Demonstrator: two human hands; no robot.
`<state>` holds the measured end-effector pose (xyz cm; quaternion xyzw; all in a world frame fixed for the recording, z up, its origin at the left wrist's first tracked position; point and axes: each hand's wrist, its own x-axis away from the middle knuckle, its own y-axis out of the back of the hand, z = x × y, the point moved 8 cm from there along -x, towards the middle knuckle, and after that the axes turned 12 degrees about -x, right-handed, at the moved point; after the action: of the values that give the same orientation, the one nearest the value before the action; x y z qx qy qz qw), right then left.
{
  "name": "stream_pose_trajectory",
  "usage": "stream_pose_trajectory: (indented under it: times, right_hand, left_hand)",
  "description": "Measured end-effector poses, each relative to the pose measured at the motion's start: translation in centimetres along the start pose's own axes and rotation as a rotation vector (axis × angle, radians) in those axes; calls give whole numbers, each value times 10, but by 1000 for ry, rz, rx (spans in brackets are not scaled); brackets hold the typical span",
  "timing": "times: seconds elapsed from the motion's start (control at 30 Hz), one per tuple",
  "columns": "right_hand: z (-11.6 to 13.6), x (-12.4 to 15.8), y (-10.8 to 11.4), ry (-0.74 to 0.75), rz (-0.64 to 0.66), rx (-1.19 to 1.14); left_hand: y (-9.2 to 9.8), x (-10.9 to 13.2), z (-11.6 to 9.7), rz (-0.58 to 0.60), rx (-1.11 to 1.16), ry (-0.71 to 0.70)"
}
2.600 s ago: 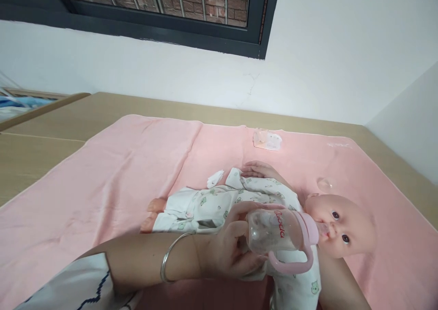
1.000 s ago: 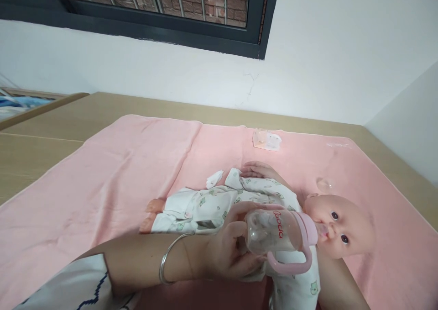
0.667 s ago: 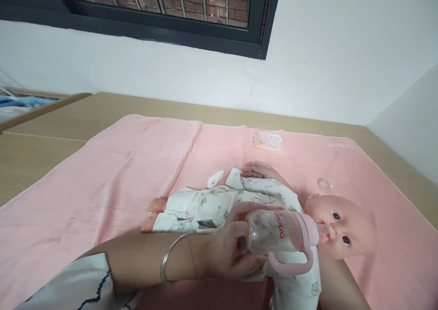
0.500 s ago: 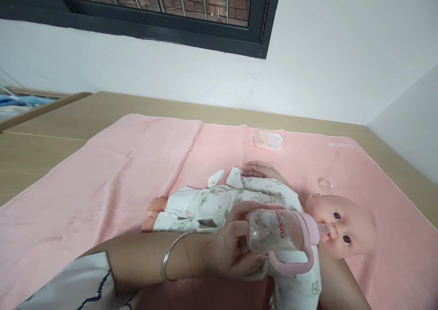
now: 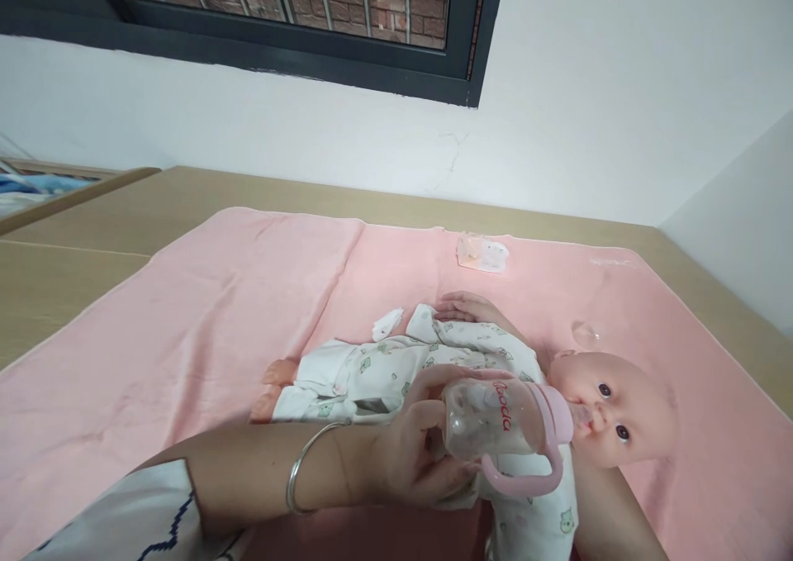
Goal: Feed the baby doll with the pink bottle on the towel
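A baby doll [image 5: 619,412] in a white printed romper lies on a pink blanket [image 5: 216,313], head to the right. My left hand [image 5: 418,458], with a silver bangle on the wrist, grips a clear feeding bottle [image 5: 496,416] with a pink collar and handles. Its teat rests in the doll's mouth. My right forearm [image 5: 610,515] passes under the doll. The fingers of my right hand [image 5: 462,306] curl round the doll's far side and hold it.
The blanket covers a wooden table [image 5: 74,272] against a white wall, under a dark-framed window [image 5: 310,16]. On the blanket lie a small clear packet [image 5: 481,253], a clear round cap [image 5: 586,332] and a small white cloth piece [image 5: 387,323].
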<state>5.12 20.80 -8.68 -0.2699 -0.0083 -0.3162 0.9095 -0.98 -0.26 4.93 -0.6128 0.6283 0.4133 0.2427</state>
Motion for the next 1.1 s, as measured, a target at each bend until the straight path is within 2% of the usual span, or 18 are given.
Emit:
stream_pose_trajectory:
  times: [0.7, 1.1]
  right_hand:
    - [-1, -2, 5, 0, -6, -15]
    - [-1, 1, -1, -25, -3, -25]
  left_hand:
    - [-2, 0, 1, 60, -11, -27]
    - [-1, 2, 0, 44, -17, -44]
